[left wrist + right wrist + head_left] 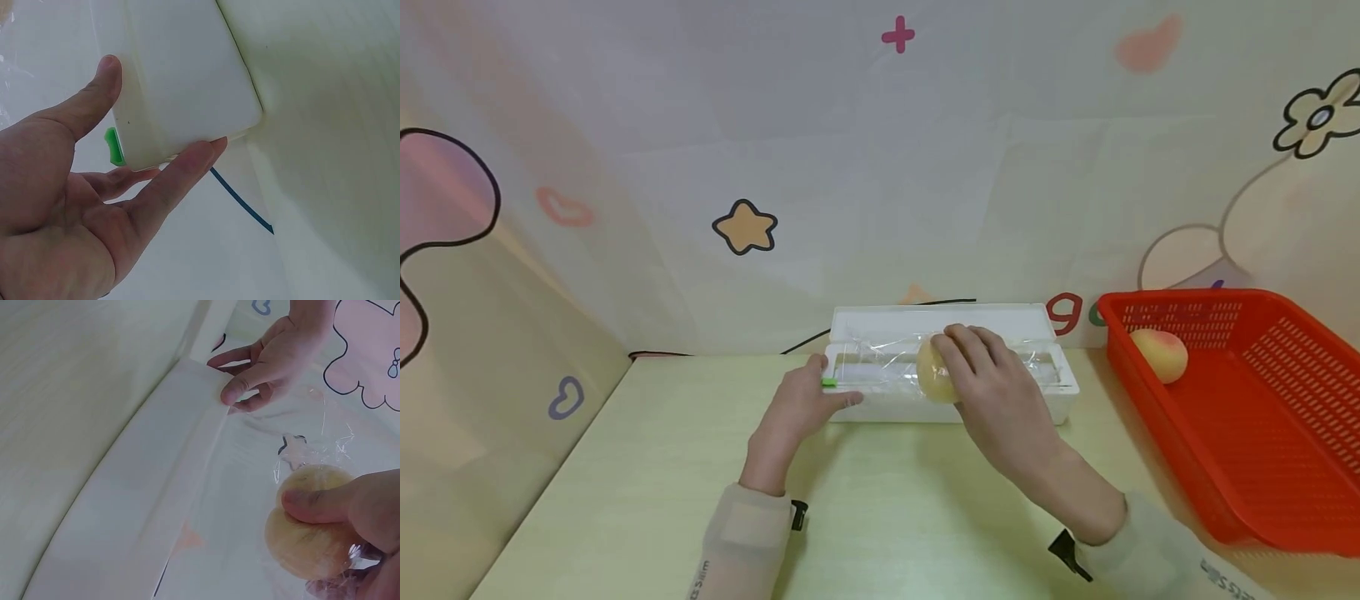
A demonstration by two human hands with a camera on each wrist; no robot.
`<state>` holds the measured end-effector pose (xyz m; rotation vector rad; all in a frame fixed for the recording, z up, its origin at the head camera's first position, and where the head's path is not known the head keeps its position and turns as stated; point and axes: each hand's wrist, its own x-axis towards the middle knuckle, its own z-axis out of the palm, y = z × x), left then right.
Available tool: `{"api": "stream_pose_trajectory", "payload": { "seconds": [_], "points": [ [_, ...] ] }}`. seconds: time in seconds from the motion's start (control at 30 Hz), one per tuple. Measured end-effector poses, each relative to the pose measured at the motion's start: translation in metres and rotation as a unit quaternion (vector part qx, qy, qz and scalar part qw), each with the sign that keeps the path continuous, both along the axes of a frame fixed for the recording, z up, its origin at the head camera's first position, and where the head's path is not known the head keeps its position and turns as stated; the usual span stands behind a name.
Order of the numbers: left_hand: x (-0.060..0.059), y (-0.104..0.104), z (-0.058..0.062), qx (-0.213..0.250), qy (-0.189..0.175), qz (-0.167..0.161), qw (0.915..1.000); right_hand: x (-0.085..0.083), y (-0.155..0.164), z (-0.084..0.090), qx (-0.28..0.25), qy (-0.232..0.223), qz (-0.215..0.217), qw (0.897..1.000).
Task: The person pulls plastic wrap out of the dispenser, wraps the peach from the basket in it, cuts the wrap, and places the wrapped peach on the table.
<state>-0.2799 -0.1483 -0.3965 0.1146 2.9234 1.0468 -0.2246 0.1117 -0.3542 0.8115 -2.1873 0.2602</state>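
A white cling-film dispenser box (880, 404) lies open at the back of the table, clear film (880, 360) stretched over it. My right hand (992, 392) grips a pale yellow peach (934, 375) against the film; in the right wrist view the peach (306, 540) sits under my thumb with film (322, 447) crinkled around it. My left hand (801, 408) holds the box's left end by its green slider (829, 382). In the left wrist view my thumb and fingers (181, 172) clasp the box corner (187, 81) beside the green slider (114, 147).
A red plastic basket (1262, 433) stands at the right with a second peach (1159, 354) in its far corner. A dark cable (805, 340) runs along the back wall behind the box. The pale table (662, 467) is walled by printed cloth.
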Motion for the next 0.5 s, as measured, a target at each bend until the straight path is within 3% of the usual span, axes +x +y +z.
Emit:
{"api": "stream_pose_trajectory", "payload": {
  "seconds": [0.5],
  "points": [
    [0.0023,0.0046,0.0002,-0.016,0.028,0.004,0.9995,0.0034,0.0020,0.0101,-0.027,-0.003,0.011,1.000]
  ]
}}
